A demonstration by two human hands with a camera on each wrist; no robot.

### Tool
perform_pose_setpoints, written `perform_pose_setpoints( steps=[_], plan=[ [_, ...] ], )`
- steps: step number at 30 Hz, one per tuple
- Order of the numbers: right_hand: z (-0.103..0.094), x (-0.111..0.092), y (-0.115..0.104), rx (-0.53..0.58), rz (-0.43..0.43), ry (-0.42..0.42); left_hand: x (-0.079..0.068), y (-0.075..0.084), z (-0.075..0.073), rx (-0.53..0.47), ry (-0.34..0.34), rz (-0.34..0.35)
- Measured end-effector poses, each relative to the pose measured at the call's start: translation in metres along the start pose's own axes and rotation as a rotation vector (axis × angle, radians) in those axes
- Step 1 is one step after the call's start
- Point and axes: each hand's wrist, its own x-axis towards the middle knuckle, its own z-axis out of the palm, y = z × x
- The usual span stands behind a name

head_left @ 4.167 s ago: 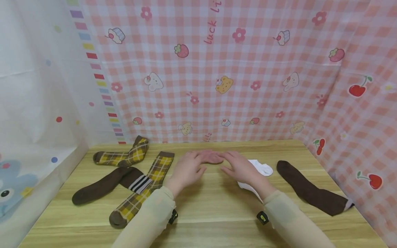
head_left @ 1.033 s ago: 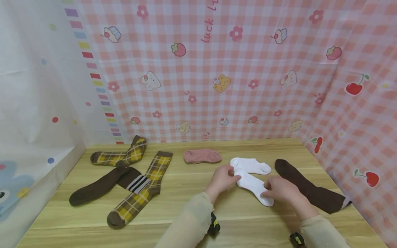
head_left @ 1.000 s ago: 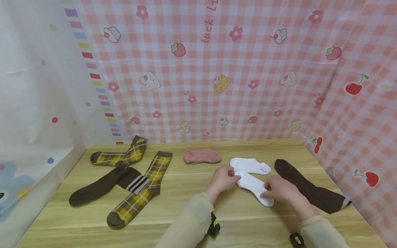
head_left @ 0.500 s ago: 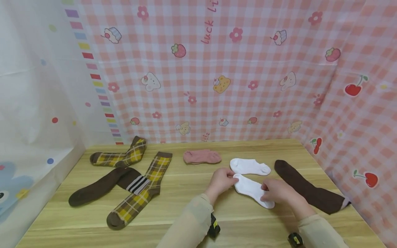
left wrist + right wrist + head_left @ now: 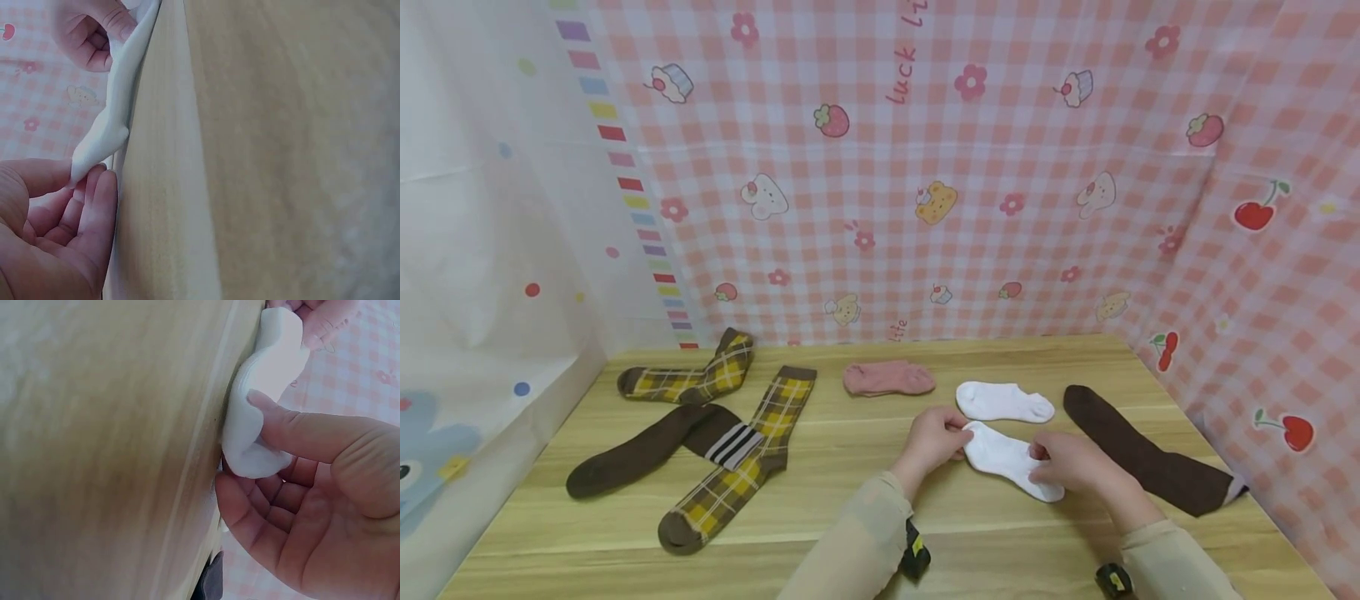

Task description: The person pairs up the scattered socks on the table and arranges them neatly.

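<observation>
Since the frame one second back, the short white knit ankle sock nearest the person (image 5: 1000,457) has slid slightly toward them; its left end, which overlapped the other white sock, now sits just clear or barely touching. Left hand (image 5: 936,437) pinches that left end, thumb against fingers; right hand (image 5: 1070,461) pinches near the right end, thumb on top, as the right wrist view shows. So the sock lies between the hands, with neither nearer. Low over the pale wood-grain tabletop (image 5: 977,542); resting or slightly lifted, cannot tell.

Relation that likely matters next: the second short white knit ankle sock (image 5: 1002,402) lies just beyond the held one, its left end nearest the left hand. Held sock's long axis slants from far left down to near right; second sock's runs almost straight across, so the two close up at the left and fan apart at the right. Toe direction of the held sock: unclear, fingers cover both ends.

Further out: long dark-brown fabric sock (image 5: 1150,458) right of the right hand, also slanting far left to near right; folded dusty-pink knit sock bundle (image 5: 887,379) beyond the left hand, lying crosswise.
</observation>
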Motion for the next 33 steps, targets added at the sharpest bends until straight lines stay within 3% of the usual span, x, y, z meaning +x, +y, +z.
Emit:
perform_pose_setpoints(
  steps=[8,15,26,33],
  plan=[
    [-0.001,-0.001,0.001,0.050,-0.054,0.026,-0.003,0.000,0.003,-0.063,0.041,-0.006],
    [0.001,0.001,0.010,0.107,-0.127,0.051,-0.004,0.002,0.003,-0.230,0.082,-0.031],
    [-0.005,0.001,0.007,0.165,-0.118,0.116,-0.005,0.003,-0.003,-0.406,0.123,-0.062],
    [-0.007,0.003,0.005,0.234,-0.118,0.188,-0.006,0.005,-0.008,-0.497,0.142,-0.030]
  ],
)
